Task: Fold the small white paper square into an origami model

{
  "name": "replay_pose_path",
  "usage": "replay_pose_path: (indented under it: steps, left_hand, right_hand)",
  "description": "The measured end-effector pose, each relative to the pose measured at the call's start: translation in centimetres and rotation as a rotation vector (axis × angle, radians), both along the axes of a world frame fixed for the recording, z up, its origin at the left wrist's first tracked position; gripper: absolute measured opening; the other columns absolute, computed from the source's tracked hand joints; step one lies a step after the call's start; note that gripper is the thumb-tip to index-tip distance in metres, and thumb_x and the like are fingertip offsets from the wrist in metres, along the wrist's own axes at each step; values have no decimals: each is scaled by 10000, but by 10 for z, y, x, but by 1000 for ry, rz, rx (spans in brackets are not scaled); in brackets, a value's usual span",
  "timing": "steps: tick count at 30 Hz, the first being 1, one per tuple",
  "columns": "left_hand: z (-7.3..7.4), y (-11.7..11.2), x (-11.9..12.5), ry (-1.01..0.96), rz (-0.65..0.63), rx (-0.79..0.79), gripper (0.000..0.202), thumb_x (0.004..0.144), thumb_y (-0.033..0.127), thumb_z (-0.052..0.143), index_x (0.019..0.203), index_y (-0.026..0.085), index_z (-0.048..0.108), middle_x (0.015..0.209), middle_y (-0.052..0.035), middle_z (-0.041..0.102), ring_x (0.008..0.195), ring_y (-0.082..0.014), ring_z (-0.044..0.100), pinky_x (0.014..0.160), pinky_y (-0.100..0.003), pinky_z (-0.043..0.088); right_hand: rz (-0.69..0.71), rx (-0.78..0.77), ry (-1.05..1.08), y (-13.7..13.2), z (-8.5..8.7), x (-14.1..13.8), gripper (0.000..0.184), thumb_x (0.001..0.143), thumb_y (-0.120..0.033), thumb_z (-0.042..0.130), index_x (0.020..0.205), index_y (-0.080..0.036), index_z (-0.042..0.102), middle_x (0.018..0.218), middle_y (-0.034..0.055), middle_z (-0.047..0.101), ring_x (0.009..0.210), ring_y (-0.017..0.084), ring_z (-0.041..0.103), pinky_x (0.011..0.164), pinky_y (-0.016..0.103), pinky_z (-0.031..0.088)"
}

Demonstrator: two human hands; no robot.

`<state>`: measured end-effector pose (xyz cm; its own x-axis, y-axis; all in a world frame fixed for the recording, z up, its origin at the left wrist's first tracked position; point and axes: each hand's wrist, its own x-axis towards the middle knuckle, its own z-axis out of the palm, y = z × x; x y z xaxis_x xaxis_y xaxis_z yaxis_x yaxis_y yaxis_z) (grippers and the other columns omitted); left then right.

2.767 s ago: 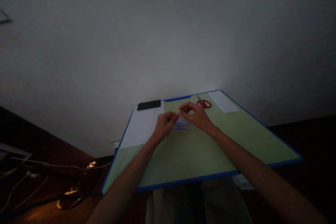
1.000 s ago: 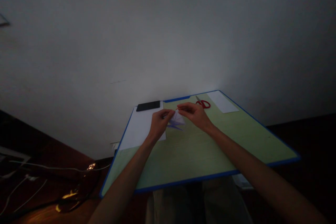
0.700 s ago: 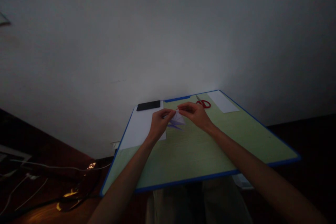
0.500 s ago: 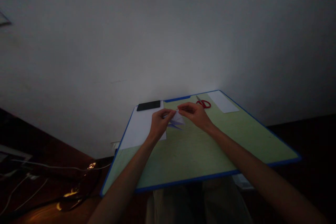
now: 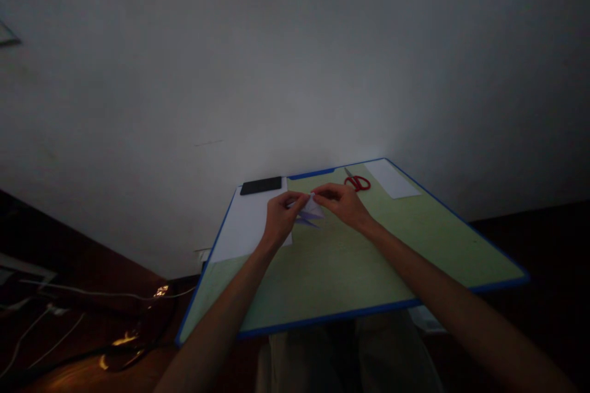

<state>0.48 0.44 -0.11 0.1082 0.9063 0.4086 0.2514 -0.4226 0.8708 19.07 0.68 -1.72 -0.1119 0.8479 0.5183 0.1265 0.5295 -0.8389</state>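
Thumb and index of the left hand (image 5: 282,214) are pinched closed on the top of a folded paper piece (image 5: 313,211), pale with a purplish underside. In close from the right comes the right hand (image 5: 342,201), its thumb and forefinger nearly together at the same peak; they look to have a sliver of it, though the tips are too dim to be sure. The paper sits between the hands, over the middle of the far half of the green tabletop (image 5: 359,264), pointed flaps hanging below. Danger here: uneven pulling could tear that little peak, and a slack left pinch might let the folds spring open. Just beyond the right hand lie red-handled scissors (image 5: 362,183); a knuckle straying farther could nudge them. White strip (image 5: 391,179) far right, white sheet (image 5: 246,224) left, black slab (image 5: 260,185) on its far end.
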Motion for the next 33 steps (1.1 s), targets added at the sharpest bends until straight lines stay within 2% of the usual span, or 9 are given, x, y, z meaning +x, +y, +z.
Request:
replay_pose_path:
  steps: [4, 9, 11, 17, 21, 29, 33]
  left_hand:
    - [-1, 0, 1, -40, -35, -32, 317, 760, 472, 785, 831, 163, 776, 861, -77, 781, 819, -224, 725, 747, -314, 564]
    - [0, -2, 2, -39, -121, -102, 362, 758, 476, 794, 931, 158, 797, 886, -87, 791, 802, -221, 728, 737, -309, 563]
    - [-1, -2, 2, -31, -134, -107, 356, 767, 484, 785, 905, 156, 801, 886, -90, 791, 795, -219, 726, 738, -309, 561]
    - [-5, 2, 0, -60, -87, -105, 360, 709, 497, 825, 833, 160, 796, 808, -77, 781, 728, -206, 704, 674, -294, 538]
    - [-4, 2, 1, -106, -54, -137, 357, 667, 481, 857, 805, 158, 795, 778, -76, 774, 701, -203, 695, 647, -291, 529]
    - [-3, 1, 1, -166, -69, -175, 333, 655, 448, 869, 778, 149, 787, 748, -71, 766, 658, -178, 674, 618, -270, 506]
    - [-3, 0, 2, -155, -74, -183, 342, 643, 451, 875, 772, 147, 784, 749, -76, 766, 661, -186, 678, 618, -277, 506]
  right_hand:
    - [-22, 26, -9, -1, 0, 0, 191, 819, -345, 729, 933, -200, 779, 874, 66, 793, 790, 209, 741, 755, 347, 605]
    - [4, 39, -26, -2, 1, 0, 194, 830, -332, 718, 949, -193, 783, 896, 74, 792, 807, 208, 744, 767, 343, 608]
    - [13, 34, -36, -3, 0, 1, 192, 831, -327, 718, 952, -194, 782, 903, 78, 793, 815, 213, 745, 773, 350, 610]
    - [21, 19, -12, -2, -1, 1, 233, 814, -344, 750, 999, -202, 762, 914, 70, 787, 825, 205, 745, 786, 350, 610]
    - [-1, 41, 17, -3, 0, -1, 195, 800, -361, 768, 915, -205, 749, 846, 48, 774, 782, 190, 734, 746, 326, 607]
    - [-26, 108, -54, -8, 4, -2, 131, 842, -312, 711, 889, -201, 762, 846, 52, 777, 766, 191, 723, 725, 321, 587]
    - [-30, 69, -32, -6, 3, -1, 122, 832, -308, 709, 870, -198, 745, 818, 45, 767, 748, 186, 716, 706, 312, 575]
